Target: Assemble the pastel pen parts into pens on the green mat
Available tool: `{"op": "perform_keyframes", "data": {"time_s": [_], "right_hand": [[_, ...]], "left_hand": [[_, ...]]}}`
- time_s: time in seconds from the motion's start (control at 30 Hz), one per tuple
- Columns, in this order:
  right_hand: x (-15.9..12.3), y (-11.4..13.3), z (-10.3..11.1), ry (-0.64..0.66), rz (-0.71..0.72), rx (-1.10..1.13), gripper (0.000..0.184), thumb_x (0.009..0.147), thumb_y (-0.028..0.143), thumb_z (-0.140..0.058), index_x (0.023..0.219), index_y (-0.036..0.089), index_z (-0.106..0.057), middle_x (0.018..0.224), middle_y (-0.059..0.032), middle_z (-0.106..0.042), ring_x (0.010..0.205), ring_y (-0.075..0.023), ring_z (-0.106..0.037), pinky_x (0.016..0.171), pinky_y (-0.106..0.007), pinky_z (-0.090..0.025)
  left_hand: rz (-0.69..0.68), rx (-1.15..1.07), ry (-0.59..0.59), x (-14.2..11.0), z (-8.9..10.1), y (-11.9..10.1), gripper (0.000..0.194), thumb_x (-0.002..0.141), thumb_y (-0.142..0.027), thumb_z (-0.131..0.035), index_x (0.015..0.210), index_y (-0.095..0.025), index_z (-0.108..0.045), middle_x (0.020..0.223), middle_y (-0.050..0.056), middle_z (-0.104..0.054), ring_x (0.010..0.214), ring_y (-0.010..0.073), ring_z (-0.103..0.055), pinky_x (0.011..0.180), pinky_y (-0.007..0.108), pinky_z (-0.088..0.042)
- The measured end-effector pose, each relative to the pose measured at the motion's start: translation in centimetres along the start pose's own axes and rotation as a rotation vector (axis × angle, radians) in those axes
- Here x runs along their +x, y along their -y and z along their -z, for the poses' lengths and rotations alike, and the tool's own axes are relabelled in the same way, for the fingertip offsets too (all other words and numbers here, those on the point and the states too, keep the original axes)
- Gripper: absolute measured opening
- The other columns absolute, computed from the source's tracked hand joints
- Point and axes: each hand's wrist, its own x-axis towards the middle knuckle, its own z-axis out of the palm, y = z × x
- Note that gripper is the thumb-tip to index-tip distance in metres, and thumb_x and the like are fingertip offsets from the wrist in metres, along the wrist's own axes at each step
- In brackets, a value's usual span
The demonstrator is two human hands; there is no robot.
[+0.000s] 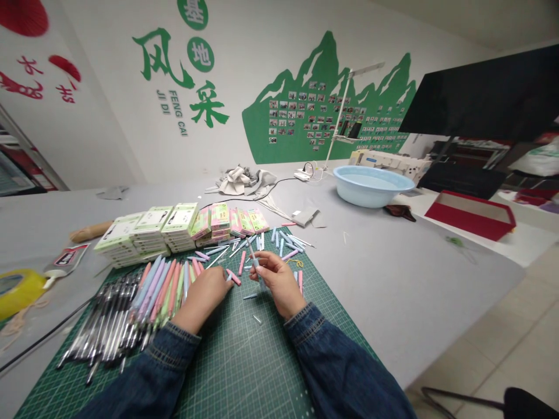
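Note:
My right hand (279,280) is closed in a pinch on a pale blue pen part (254,260), held upright over the green cutting mat (244,361). My left hand (208,291) rests knuckles-up on the mat with fingers curled onto a pink pen piece (233,277); what it grips, if anything, is hidden. Loose pastel pen barrels and caps (279,241) lie scattered just beyond both hands. A row of pastel pens (163,286) and black refills (109,326) lies to the left of my left hand.
Stacks of green and pink pen boxes (174,227) stand behind the mat. A light blue basin (371,185), a red box (471,214), grey cloth (240,180), a yellow tape roll (15,291) and a glue tube (65,261) sit on the grey table (414,273).

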Motion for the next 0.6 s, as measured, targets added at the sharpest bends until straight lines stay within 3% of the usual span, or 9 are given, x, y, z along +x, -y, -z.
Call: {"op": "perform_keyframes", "data": {"time_s": [0.1, 0.2, 0.27, 0.37, 0.6], "right_hand": [[0.0, 0.0, 0.0, -0.002, -0.007, -0.015, 0.029, 0.073, 0.018, -0.063, 0.102, 0.021, -0.065, 0.08, -0.0019, -0.062, 0.074, -0.0143, -0.059, 0.074, -0.031, -0.047], [-0.1, 0.0, -0.1, 0.013, -0.005, -0.028, 0.029, 0.073, 0.017, -0.062, 0.102, 0.021, -0.065, 0.078, -0.0018, -0.062, 0.072, -0.0142, -0.059, 0.073, -0.031, -0.046], [-0.1, 0.0, -0.2, 0.012, -0.01, -0.03, 0.028, 0.072, 0.018, -0.063, 0.101, 0.02, -0.066, 0.077, -0.0016, -0.063, 0.071, -0.0141, -0.059, 0.073, -0.031, -0.046], [-0.2, 0.0, -0.2, 0.002, -0.019, -0.035, 0.028, 0.072, 0.02, -0.065, 0.1, 0.02, -0.066, 0.076, -0.0016, -0.063, 0.07, -0.0143, -0.059, 0.074, -0.032, -0.046], [-0.1, 0.0, -0.1, 0.02, -0.002, -0.036, 0.028, 0.073, 0.02, -0.064, 0.101, 0.022, -0.066, 0.08, -0.0018, -0.063, 0.074, -0.0148, -0.06, 0.073, -0.031, -0.047]], "left_hand": [[0.012, -0.314, -0.047, 0.2, 1.9, -1.1, 0.021, 0.065, -0.037, -0.065, 0.055, -0.019, -0.06, 0.053, 0.003, -0.058, 0.056, 0.0202, -0.057, 0.054, 0.027, -0.035], [-0.053, -0.888, -0.097, 0.4, 4.4, -2.8, 0.027, 0.069, -0.044, -0.065, 0.078, -0.019, -0.065, 0.066, 0.001, -0.06, 0.061, 0.016, -0.057, 0.054, 0.025, -0.042], [-0.09, -1.142, -0.142, 0.5, 5.7, -4.0, 0.029, 0.069, -0.043, -0.068, 0.085, -0.019, -0.064, 0.076, 0.0, -0.061, 0.068, 0.0142, -0.059, 0.057, 0.024, -0.047], [-0.132, -1.256, -0.179, 0.6, 6.4, -5.5, 0.029, 0.069, -0.04, -0.07, 0.086, -0.017, -0.063, 0.08, 0.001, -0.06, 0.072, 0.0133, -0.06, 0.059, 0.023, -0.051], [-0.172, -1.202, -0.132, 0.7, 6.0, -6.3, 0.027, 0.071, -0.038, -0.068, 0.086, -0.016, -0.063, 0.078, 0.001, -0.061, 0.072, 0.0138, -0.06, 0.055, 0.021, -0.05]]}}
